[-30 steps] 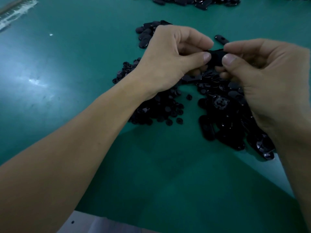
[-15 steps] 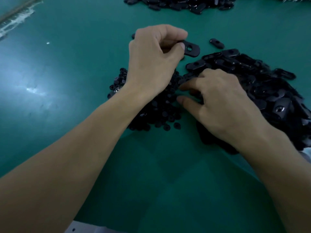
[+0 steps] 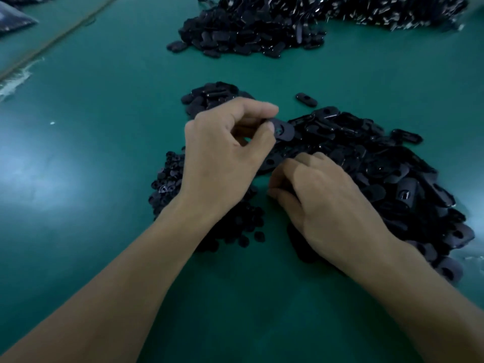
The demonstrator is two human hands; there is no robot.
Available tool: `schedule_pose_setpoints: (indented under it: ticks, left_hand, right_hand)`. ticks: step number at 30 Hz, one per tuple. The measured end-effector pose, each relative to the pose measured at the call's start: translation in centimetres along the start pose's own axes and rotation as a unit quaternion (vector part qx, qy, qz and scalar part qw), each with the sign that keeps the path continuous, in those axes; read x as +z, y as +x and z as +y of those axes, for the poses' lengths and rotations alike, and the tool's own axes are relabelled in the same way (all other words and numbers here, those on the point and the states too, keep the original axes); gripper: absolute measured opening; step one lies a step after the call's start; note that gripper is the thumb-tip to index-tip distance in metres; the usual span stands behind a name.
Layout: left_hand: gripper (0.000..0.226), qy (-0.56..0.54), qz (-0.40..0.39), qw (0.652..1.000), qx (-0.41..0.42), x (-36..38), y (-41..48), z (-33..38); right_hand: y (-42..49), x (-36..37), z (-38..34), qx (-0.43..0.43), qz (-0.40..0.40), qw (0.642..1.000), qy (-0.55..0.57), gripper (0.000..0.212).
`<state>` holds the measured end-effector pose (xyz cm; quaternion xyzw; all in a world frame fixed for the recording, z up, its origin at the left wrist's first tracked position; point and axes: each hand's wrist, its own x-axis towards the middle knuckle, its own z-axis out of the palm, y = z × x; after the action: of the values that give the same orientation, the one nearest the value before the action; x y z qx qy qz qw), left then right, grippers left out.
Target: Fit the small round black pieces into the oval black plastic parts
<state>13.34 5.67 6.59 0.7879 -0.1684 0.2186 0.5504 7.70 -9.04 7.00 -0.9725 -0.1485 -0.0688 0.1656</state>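
My left hand (image 3: 225, 155) pinches an oval black plastic part (image 3: 284, 131) between thumb and forefinger, holding it above the table. The hole in that part faces up. My right hand (image 3: 324, 203) lies lower, knuckles up, with its fingertips curled down where the heap of small round black pieces (image 3: 170, 184) meets the heap of oval parts (image 3: 379, 163). Whether those fingers hold a piece is hidden. The round pieces spread out under my left wrist, and the oval parts fill the right side.
On the green table (image 3: 91, 205), a small group of oval parts (image 3: 209, 96) lies behind my left hand. One stray oval part (image 3: 306, 99) sits apart. A large heap of black parts (image 3: 251, 30) stretches along the far side. The table's edge runs at the upper left.
My right hand let go of the oval part and dropped to the heaps, where its fingers have curled in further. My left hand keeps the oval part. The camera now shows more of the far table.
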Motion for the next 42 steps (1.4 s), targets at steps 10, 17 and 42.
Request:
schedule_pose_setpoints:
  ticks: [10,17,42]
  left_hand:
    - [0.021,-0.039,-0.015,0.999,-0.008,0.1,-0.1,-0.1]
    - [0.019,-0.053,-0.013,0.998,-0.033,0.0,0.2,-0.3]
    - [0.024,-0.125,-0.089,0.984,-0.087,0.1,0.2,0.3]
  right_hand:
    - [-0.2,0.5,0.6,0.014,0.156,0.982,0.110,0.016]
    - [-0.1,0.5,0.9,0.003,0.147,0.982,0.119,0.016]
    - [0.7,-0.1,1.7,0.065,0.274,0.909,0.307,0.015]
